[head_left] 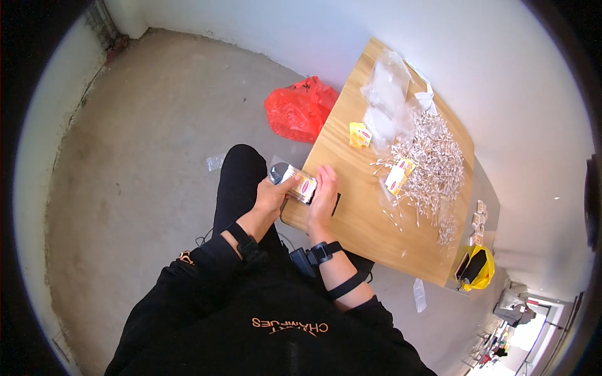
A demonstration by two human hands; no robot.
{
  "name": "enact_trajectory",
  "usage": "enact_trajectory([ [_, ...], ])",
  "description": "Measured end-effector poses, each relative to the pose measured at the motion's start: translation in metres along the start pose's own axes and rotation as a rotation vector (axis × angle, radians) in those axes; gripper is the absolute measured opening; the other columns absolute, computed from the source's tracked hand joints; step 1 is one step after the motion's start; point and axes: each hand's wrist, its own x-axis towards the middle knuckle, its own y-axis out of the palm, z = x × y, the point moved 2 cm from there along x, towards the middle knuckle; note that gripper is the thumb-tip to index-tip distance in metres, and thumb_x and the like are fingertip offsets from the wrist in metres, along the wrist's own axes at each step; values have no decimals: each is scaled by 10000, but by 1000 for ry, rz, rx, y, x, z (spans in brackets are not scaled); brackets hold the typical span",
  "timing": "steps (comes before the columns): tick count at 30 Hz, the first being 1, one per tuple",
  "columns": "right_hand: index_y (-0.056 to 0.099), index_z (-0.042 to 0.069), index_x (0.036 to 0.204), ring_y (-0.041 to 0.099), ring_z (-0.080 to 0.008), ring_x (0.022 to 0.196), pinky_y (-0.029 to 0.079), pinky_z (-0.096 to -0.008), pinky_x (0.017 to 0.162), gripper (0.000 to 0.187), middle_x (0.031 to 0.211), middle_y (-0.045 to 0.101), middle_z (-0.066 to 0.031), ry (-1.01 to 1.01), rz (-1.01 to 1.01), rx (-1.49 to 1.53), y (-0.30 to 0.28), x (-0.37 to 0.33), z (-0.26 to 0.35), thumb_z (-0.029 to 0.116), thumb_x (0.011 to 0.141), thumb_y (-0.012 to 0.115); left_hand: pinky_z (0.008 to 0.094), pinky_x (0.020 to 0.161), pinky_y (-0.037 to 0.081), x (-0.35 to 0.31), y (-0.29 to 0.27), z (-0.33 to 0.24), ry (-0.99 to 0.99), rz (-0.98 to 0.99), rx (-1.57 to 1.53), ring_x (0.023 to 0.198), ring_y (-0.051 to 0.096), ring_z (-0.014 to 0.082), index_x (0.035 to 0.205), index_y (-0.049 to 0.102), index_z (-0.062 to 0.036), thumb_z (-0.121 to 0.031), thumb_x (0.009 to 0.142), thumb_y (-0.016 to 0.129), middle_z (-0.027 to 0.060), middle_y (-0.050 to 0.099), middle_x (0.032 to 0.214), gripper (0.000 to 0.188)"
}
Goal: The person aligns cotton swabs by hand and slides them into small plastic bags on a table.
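Observation:
A small clear plastic packet of cotton swabs (305, 187), with a yellow and white label card, is held over the near left corner of the wooden table (351, 213). My left hand (273, 195) is closed around its lower left side, thumb on top. Against the packet's right end my right hand (323, 191) is closed, its fingers together and partly hiding that end. Farther right on the table lies a large heap of loose cotton swabs (436, 150). A yellow and white label card (397, 178) rests on the heap's left edge, and yellow cards (359, 135) lie farther back.
Clear plastic bags (385, 88) cover the table's far end. A red plastic bag (301, 109) stands on the floor beyond the left edge. At the right are a yellow bag (481, 269) and several small packs (479, 219). Part of a dark flat object (337, 203) shows beside my right hand.

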Motion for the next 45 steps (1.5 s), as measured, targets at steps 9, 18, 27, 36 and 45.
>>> enact_trajectory([
  [9, 388, -14, 1272, 386, -242, 1219, 268, -347, 1042, 467, 1282, 437, -130, -40, 4, -328, 40, -14, 3, 341, 979, 313, 285, 612, 509, 9, -8, 10, -139, 24, -149, 710, 631, 157, 977, 610, 7, -76, 762, 738, 81, 657, 879, 264],
  [18, 368, -30, 1294, 413, -261, 1187, 287, -357, 1024, 521, 1256, 449, -184, -48, 72, -245, 72, -10, 13, 380, 980, 300, 286, 638, 509, 6, -15, -26, 39, 1, -4, 739, 628, 153, 975, 618, 19, -70, 770, 724, 72, 648, 893, 248],
  [27, 369, -23, 1303, 422, -230, 1181, 301, -344, 1018, 493, 1250, 460, -180, -97, 267, 128, 140, -42, 95, 350, 982, 338, 254, 705, 493, -52, -24, -116, 313, 78, -26, 859, 606, 119, 1082, 564, -34, -122, 834, 674, 42, 621, 971, 285],
  [36, 534, 18, 1145, 532, -127, 1000, 444, -283, 886, 296, 1038, 562, -58, 221, 657, 48, 45, -18, 128, 72, 863, 607, 292, 793, 521, -92, 5, -109, -41, 268, -175, 911, 621, 133, 1110, 567, -66, -150, 883, 610, 36, 635, 1023, 246],
  [45, 573, 22, 921, 549, -66, 772, 467, -219, 706, 135, 826, 582, -2, 29, 516, -132, -14, -25, 147, 57, 825, 660, 331, 861, 492, -101, 36, -84, -177, 404, -34, 959, 615, 176, 1111, 557, -67, -166, 878, 617, 57, 632, 1041, 261],
])
